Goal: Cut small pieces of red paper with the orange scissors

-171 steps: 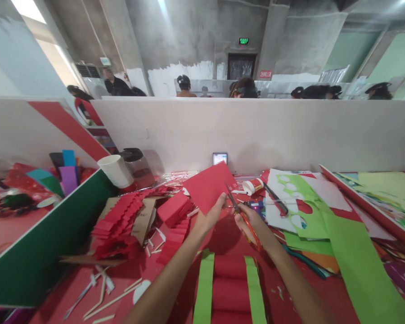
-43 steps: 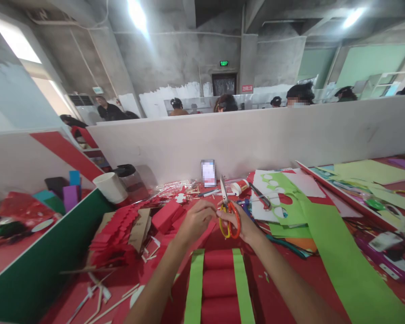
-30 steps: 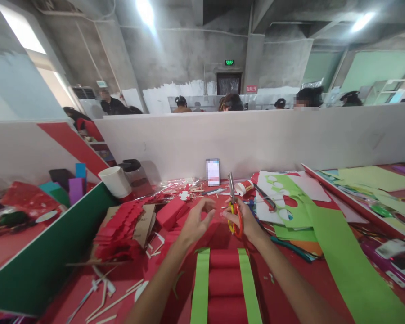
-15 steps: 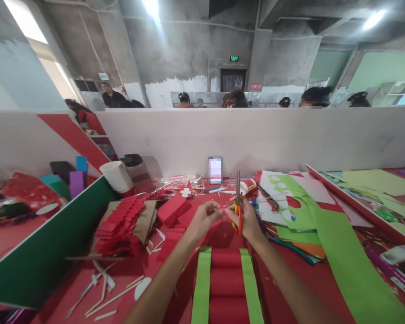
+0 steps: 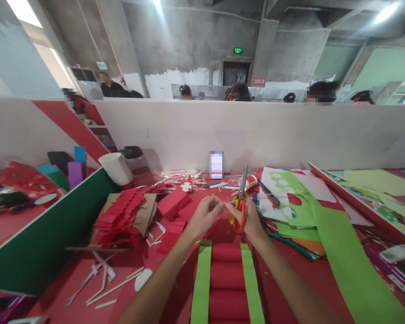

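My right hand [image 5: 248, 220] grips orange-handled scissors [image 5: 240, 204], blades shut and pointing up. My left hand [image 5: 204, 216] is beside it, fingers pinched together near the right fingertips on something too small to make out. Just below both hands lies a red ribbed paper piece [image 5: 227, 279] with two green strips [image 5: 200, 283] glued along it. Stacks of folded red paper [image 5: 121, 216] lie to the left of my left hand.
A white paper cup [image 5: 116, 168] and dark jar [image 5: 137, 162] stand at the back left, a phone [image 5: 216, 164] leans on the white partition [image 5: 256, 130]. Green cut paper sheets [image 5: 327, 220], a second pair of scissors [image 5: 268, 193] and a glue tube [image 5: 253, 181] lie right. Other people sit behind the partition.
The large red sheet I was cutting 5.7 s ago is out of my hands. The scissors have swung upright, and both hands have drawn together, fingertips pinching.
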The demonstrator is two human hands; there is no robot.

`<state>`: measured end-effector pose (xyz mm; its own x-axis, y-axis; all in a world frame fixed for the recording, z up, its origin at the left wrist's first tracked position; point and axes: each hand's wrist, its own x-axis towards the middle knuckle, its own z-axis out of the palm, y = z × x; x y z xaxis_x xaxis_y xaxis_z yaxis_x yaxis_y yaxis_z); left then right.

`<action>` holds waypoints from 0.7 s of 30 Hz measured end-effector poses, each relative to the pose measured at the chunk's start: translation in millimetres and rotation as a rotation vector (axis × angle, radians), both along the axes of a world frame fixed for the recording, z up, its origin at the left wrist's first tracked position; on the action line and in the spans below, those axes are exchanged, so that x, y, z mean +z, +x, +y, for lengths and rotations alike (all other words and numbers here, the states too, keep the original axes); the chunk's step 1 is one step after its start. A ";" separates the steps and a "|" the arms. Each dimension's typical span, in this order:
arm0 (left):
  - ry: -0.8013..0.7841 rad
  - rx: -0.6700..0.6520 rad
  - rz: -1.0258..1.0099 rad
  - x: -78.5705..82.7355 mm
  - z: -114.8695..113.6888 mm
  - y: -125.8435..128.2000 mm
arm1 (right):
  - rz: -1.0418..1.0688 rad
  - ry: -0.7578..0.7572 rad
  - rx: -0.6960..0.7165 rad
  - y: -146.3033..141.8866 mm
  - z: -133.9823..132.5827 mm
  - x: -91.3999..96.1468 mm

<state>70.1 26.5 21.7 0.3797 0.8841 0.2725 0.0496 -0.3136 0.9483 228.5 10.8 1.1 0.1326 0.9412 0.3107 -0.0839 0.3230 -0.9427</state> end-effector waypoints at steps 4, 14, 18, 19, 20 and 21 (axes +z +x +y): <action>0.015 0.021 -0.047 2.2 0.1 -1.7 | -0.040 -0.039 0.055 0.2 -5.6 10.7; -0.063 0.167 -0.308 8.5 2.0 -3.7 | -0.283 -0.148 0.342 5.0 -18.4 15.7; -0.075 0.205 -0.329 10.6 0.8 -3.1 | -0.459 -0.094 0.290 2.4 -23.2 18.9; -0.070 0.219 -0.332 11.3 0.6 -3.3 | -0.476 -0.093 0.284 1.8 -24.2 19.5; -0.062 0.237 -0.333 11.8 0.6 -3.7 | -0.487 -0.094 0.287 1.3 -25.0 20.0; -0.053 0.257 -0.331 12.1 0.8 -4.2 | -0.495 -0.096 0.297 1.0 -25.6 20.5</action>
